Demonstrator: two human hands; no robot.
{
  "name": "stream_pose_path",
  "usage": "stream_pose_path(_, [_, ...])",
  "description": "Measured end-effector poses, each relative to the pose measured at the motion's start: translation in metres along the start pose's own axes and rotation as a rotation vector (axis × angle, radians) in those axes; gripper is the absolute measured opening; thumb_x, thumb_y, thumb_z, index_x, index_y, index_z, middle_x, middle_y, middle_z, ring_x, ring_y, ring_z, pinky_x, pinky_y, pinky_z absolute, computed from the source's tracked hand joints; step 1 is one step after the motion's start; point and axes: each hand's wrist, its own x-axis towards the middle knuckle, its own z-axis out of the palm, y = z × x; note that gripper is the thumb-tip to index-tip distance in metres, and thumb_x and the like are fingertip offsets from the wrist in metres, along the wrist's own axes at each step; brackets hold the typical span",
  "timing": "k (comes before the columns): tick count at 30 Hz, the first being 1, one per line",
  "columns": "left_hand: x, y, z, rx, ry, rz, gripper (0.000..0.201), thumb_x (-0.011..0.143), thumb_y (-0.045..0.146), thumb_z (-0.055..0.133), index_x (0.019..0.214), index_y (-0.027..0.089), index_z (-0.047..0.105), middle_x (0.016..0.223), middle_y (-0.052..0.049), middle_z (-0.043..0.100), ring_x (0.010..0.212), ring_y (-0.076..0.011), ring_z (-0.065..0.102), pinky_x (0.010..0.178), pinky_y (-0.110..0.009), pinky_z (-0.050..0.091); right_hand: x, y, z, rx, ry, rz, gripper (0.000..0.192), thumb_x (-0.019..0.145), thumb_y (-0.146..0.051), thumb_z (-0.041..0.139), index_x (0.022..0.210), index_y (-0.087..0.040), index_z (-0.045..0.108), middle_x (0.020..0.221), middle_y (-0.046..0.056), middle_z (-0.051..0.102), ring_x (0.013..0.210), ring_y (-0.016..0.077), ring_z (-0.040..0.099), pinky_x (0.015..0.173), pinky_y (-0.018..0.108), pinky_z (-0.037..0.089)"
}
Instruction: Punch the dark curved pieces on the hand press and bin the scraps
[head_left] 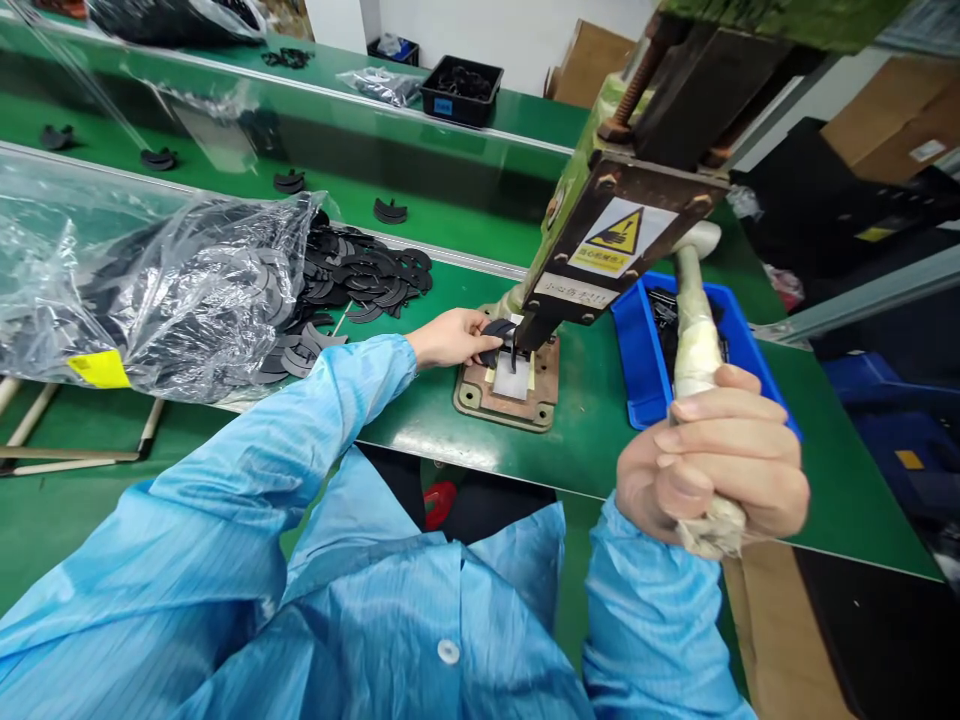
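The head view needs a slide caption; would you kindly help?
Left hand holds a black part at the press; right hand grips its lever.

Black part (493, 342) in left grip (459, 338): plastic-looking, matt. Press base (471, 396) at left grip's fingertips: metal, brownish, dull, worn. Plate (513, 382) on it: metal-looking, paler, smoother. Lever (694, 322) in right grip (712, 455): wrapped in tape or film, wrinkled, exact material unclear. Table (589, 435) below both grips: smooth, glossy. Bag (180, 290) left of left grip: clear plastic film, crinkled, shiny. Bin (639, 370) beyond right grip: smooth plastic. Sleeves (300, 430) behind both grips: thin cloth, creased, slight sheen.
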Motion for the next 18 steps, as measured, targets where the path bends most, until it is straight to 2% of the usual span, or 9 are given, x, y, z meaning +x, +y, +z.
stream_pose_path(5, [0.0,0.01,-0.002,0.033,-0.008,0.014,0.025,0.09,0.022,0.084,0.093,0.017,0.06,0.068,0.001,0.07,0.057,-0.0137,0.068,0.056,-0.024,0.054,0.001,-0.003,-0.005,0.003,-0.049,0.015,0.038,0.092,-0.042,0.068,0.066,-0.024,0.047,0.058,-0.007,0.048,0.066,0.0132,0.062,0.093,0.047,0.058])
stream_pose_path(10, [-0.003,0.01,-0.006,0.048,-0.032,0.013,0.026,0.096,0.029,0.08,0.084,0.015,0.062,0.071,-0.003,0.072,0.057,-0.0107,0.064,0.051,-0.021,0.05,0.002,-0.007,-0.01,-0.029,-0.094,0.055,0.043,0.092,-0.045,0.069,0.063,-0.023,0.046,0.058,-0.007,0.051,0.068,0.0137,0.065,0.096,0.049,0.059])
stream_pose_path(18, [0.0,0.005,-0.007,-0.069,-0.024,-0.022,0.029,0.084,0.019,0.092,0.087,0.014,0.063,0.073,0.0,0.068,0.061,-0.0118,0.068,0.063,-0.03,0.065,0.001,-0.009,-0.01,-0.025,-0.077,0.051,0.04,0.092,-0.045,0.07,0.066,-0.023,0.049,0.06,-0.007,0.05,0.069,0.0127,0.064,0.095,0.047,0.059])
